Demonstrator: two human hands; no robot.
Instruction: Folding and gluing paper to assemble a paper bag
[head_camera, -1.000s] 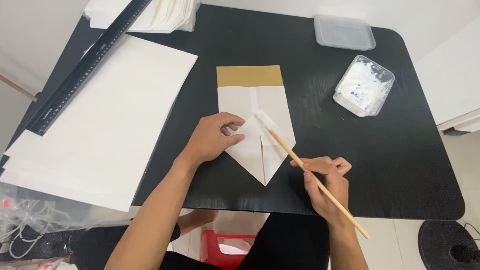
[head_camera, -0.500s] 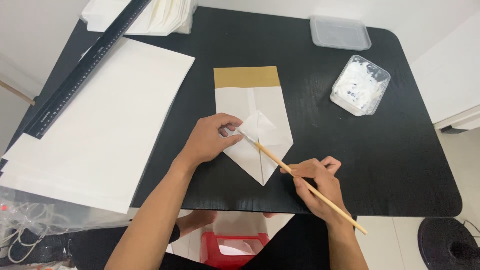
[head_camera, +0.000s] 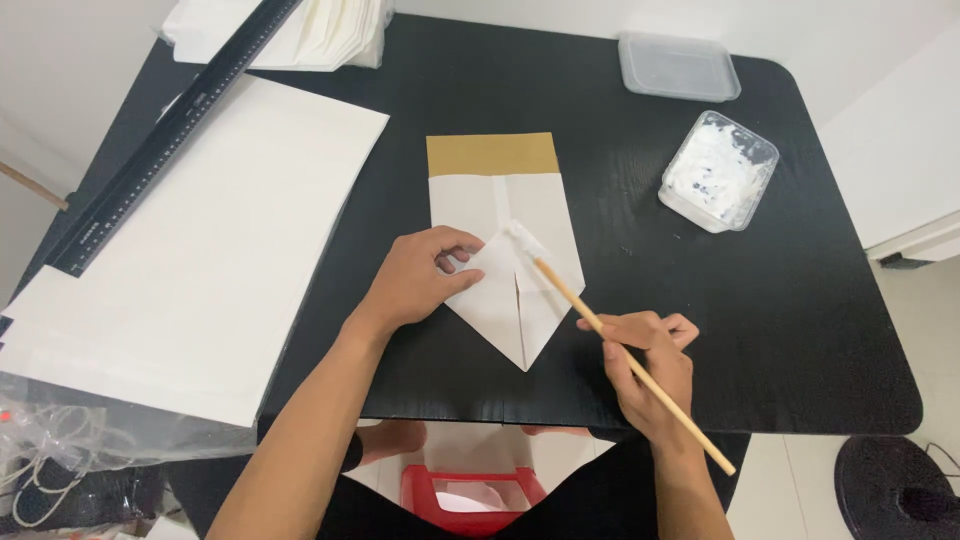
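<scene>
**Brush tip on a folded paper bag**

While the left hand (head_camera: 420, 285) presses flat on the folded white paper bag (head_camera: 505, 250), fingers spread narrowly over its left flap, the right hand (head_camera: 648, 365) pinches a wooden-handled brush (head_camera: 600, 325), fingers curled tight around the stick. Its white bristle tip touches the bag near the centre seam, just right of the left hand. That bag, with a brown band at its far end, lies mid-table (head_camera: 780, 340). Right of the bag stands an open tub of white paste (head_camera: 718, 170); beyond it, a clear lid (head_camera: 678, 66). Left of the bag lie large white sheets (head_camera: 200, 250) and a black ruler (head_camera: 170, 135).
</scene>
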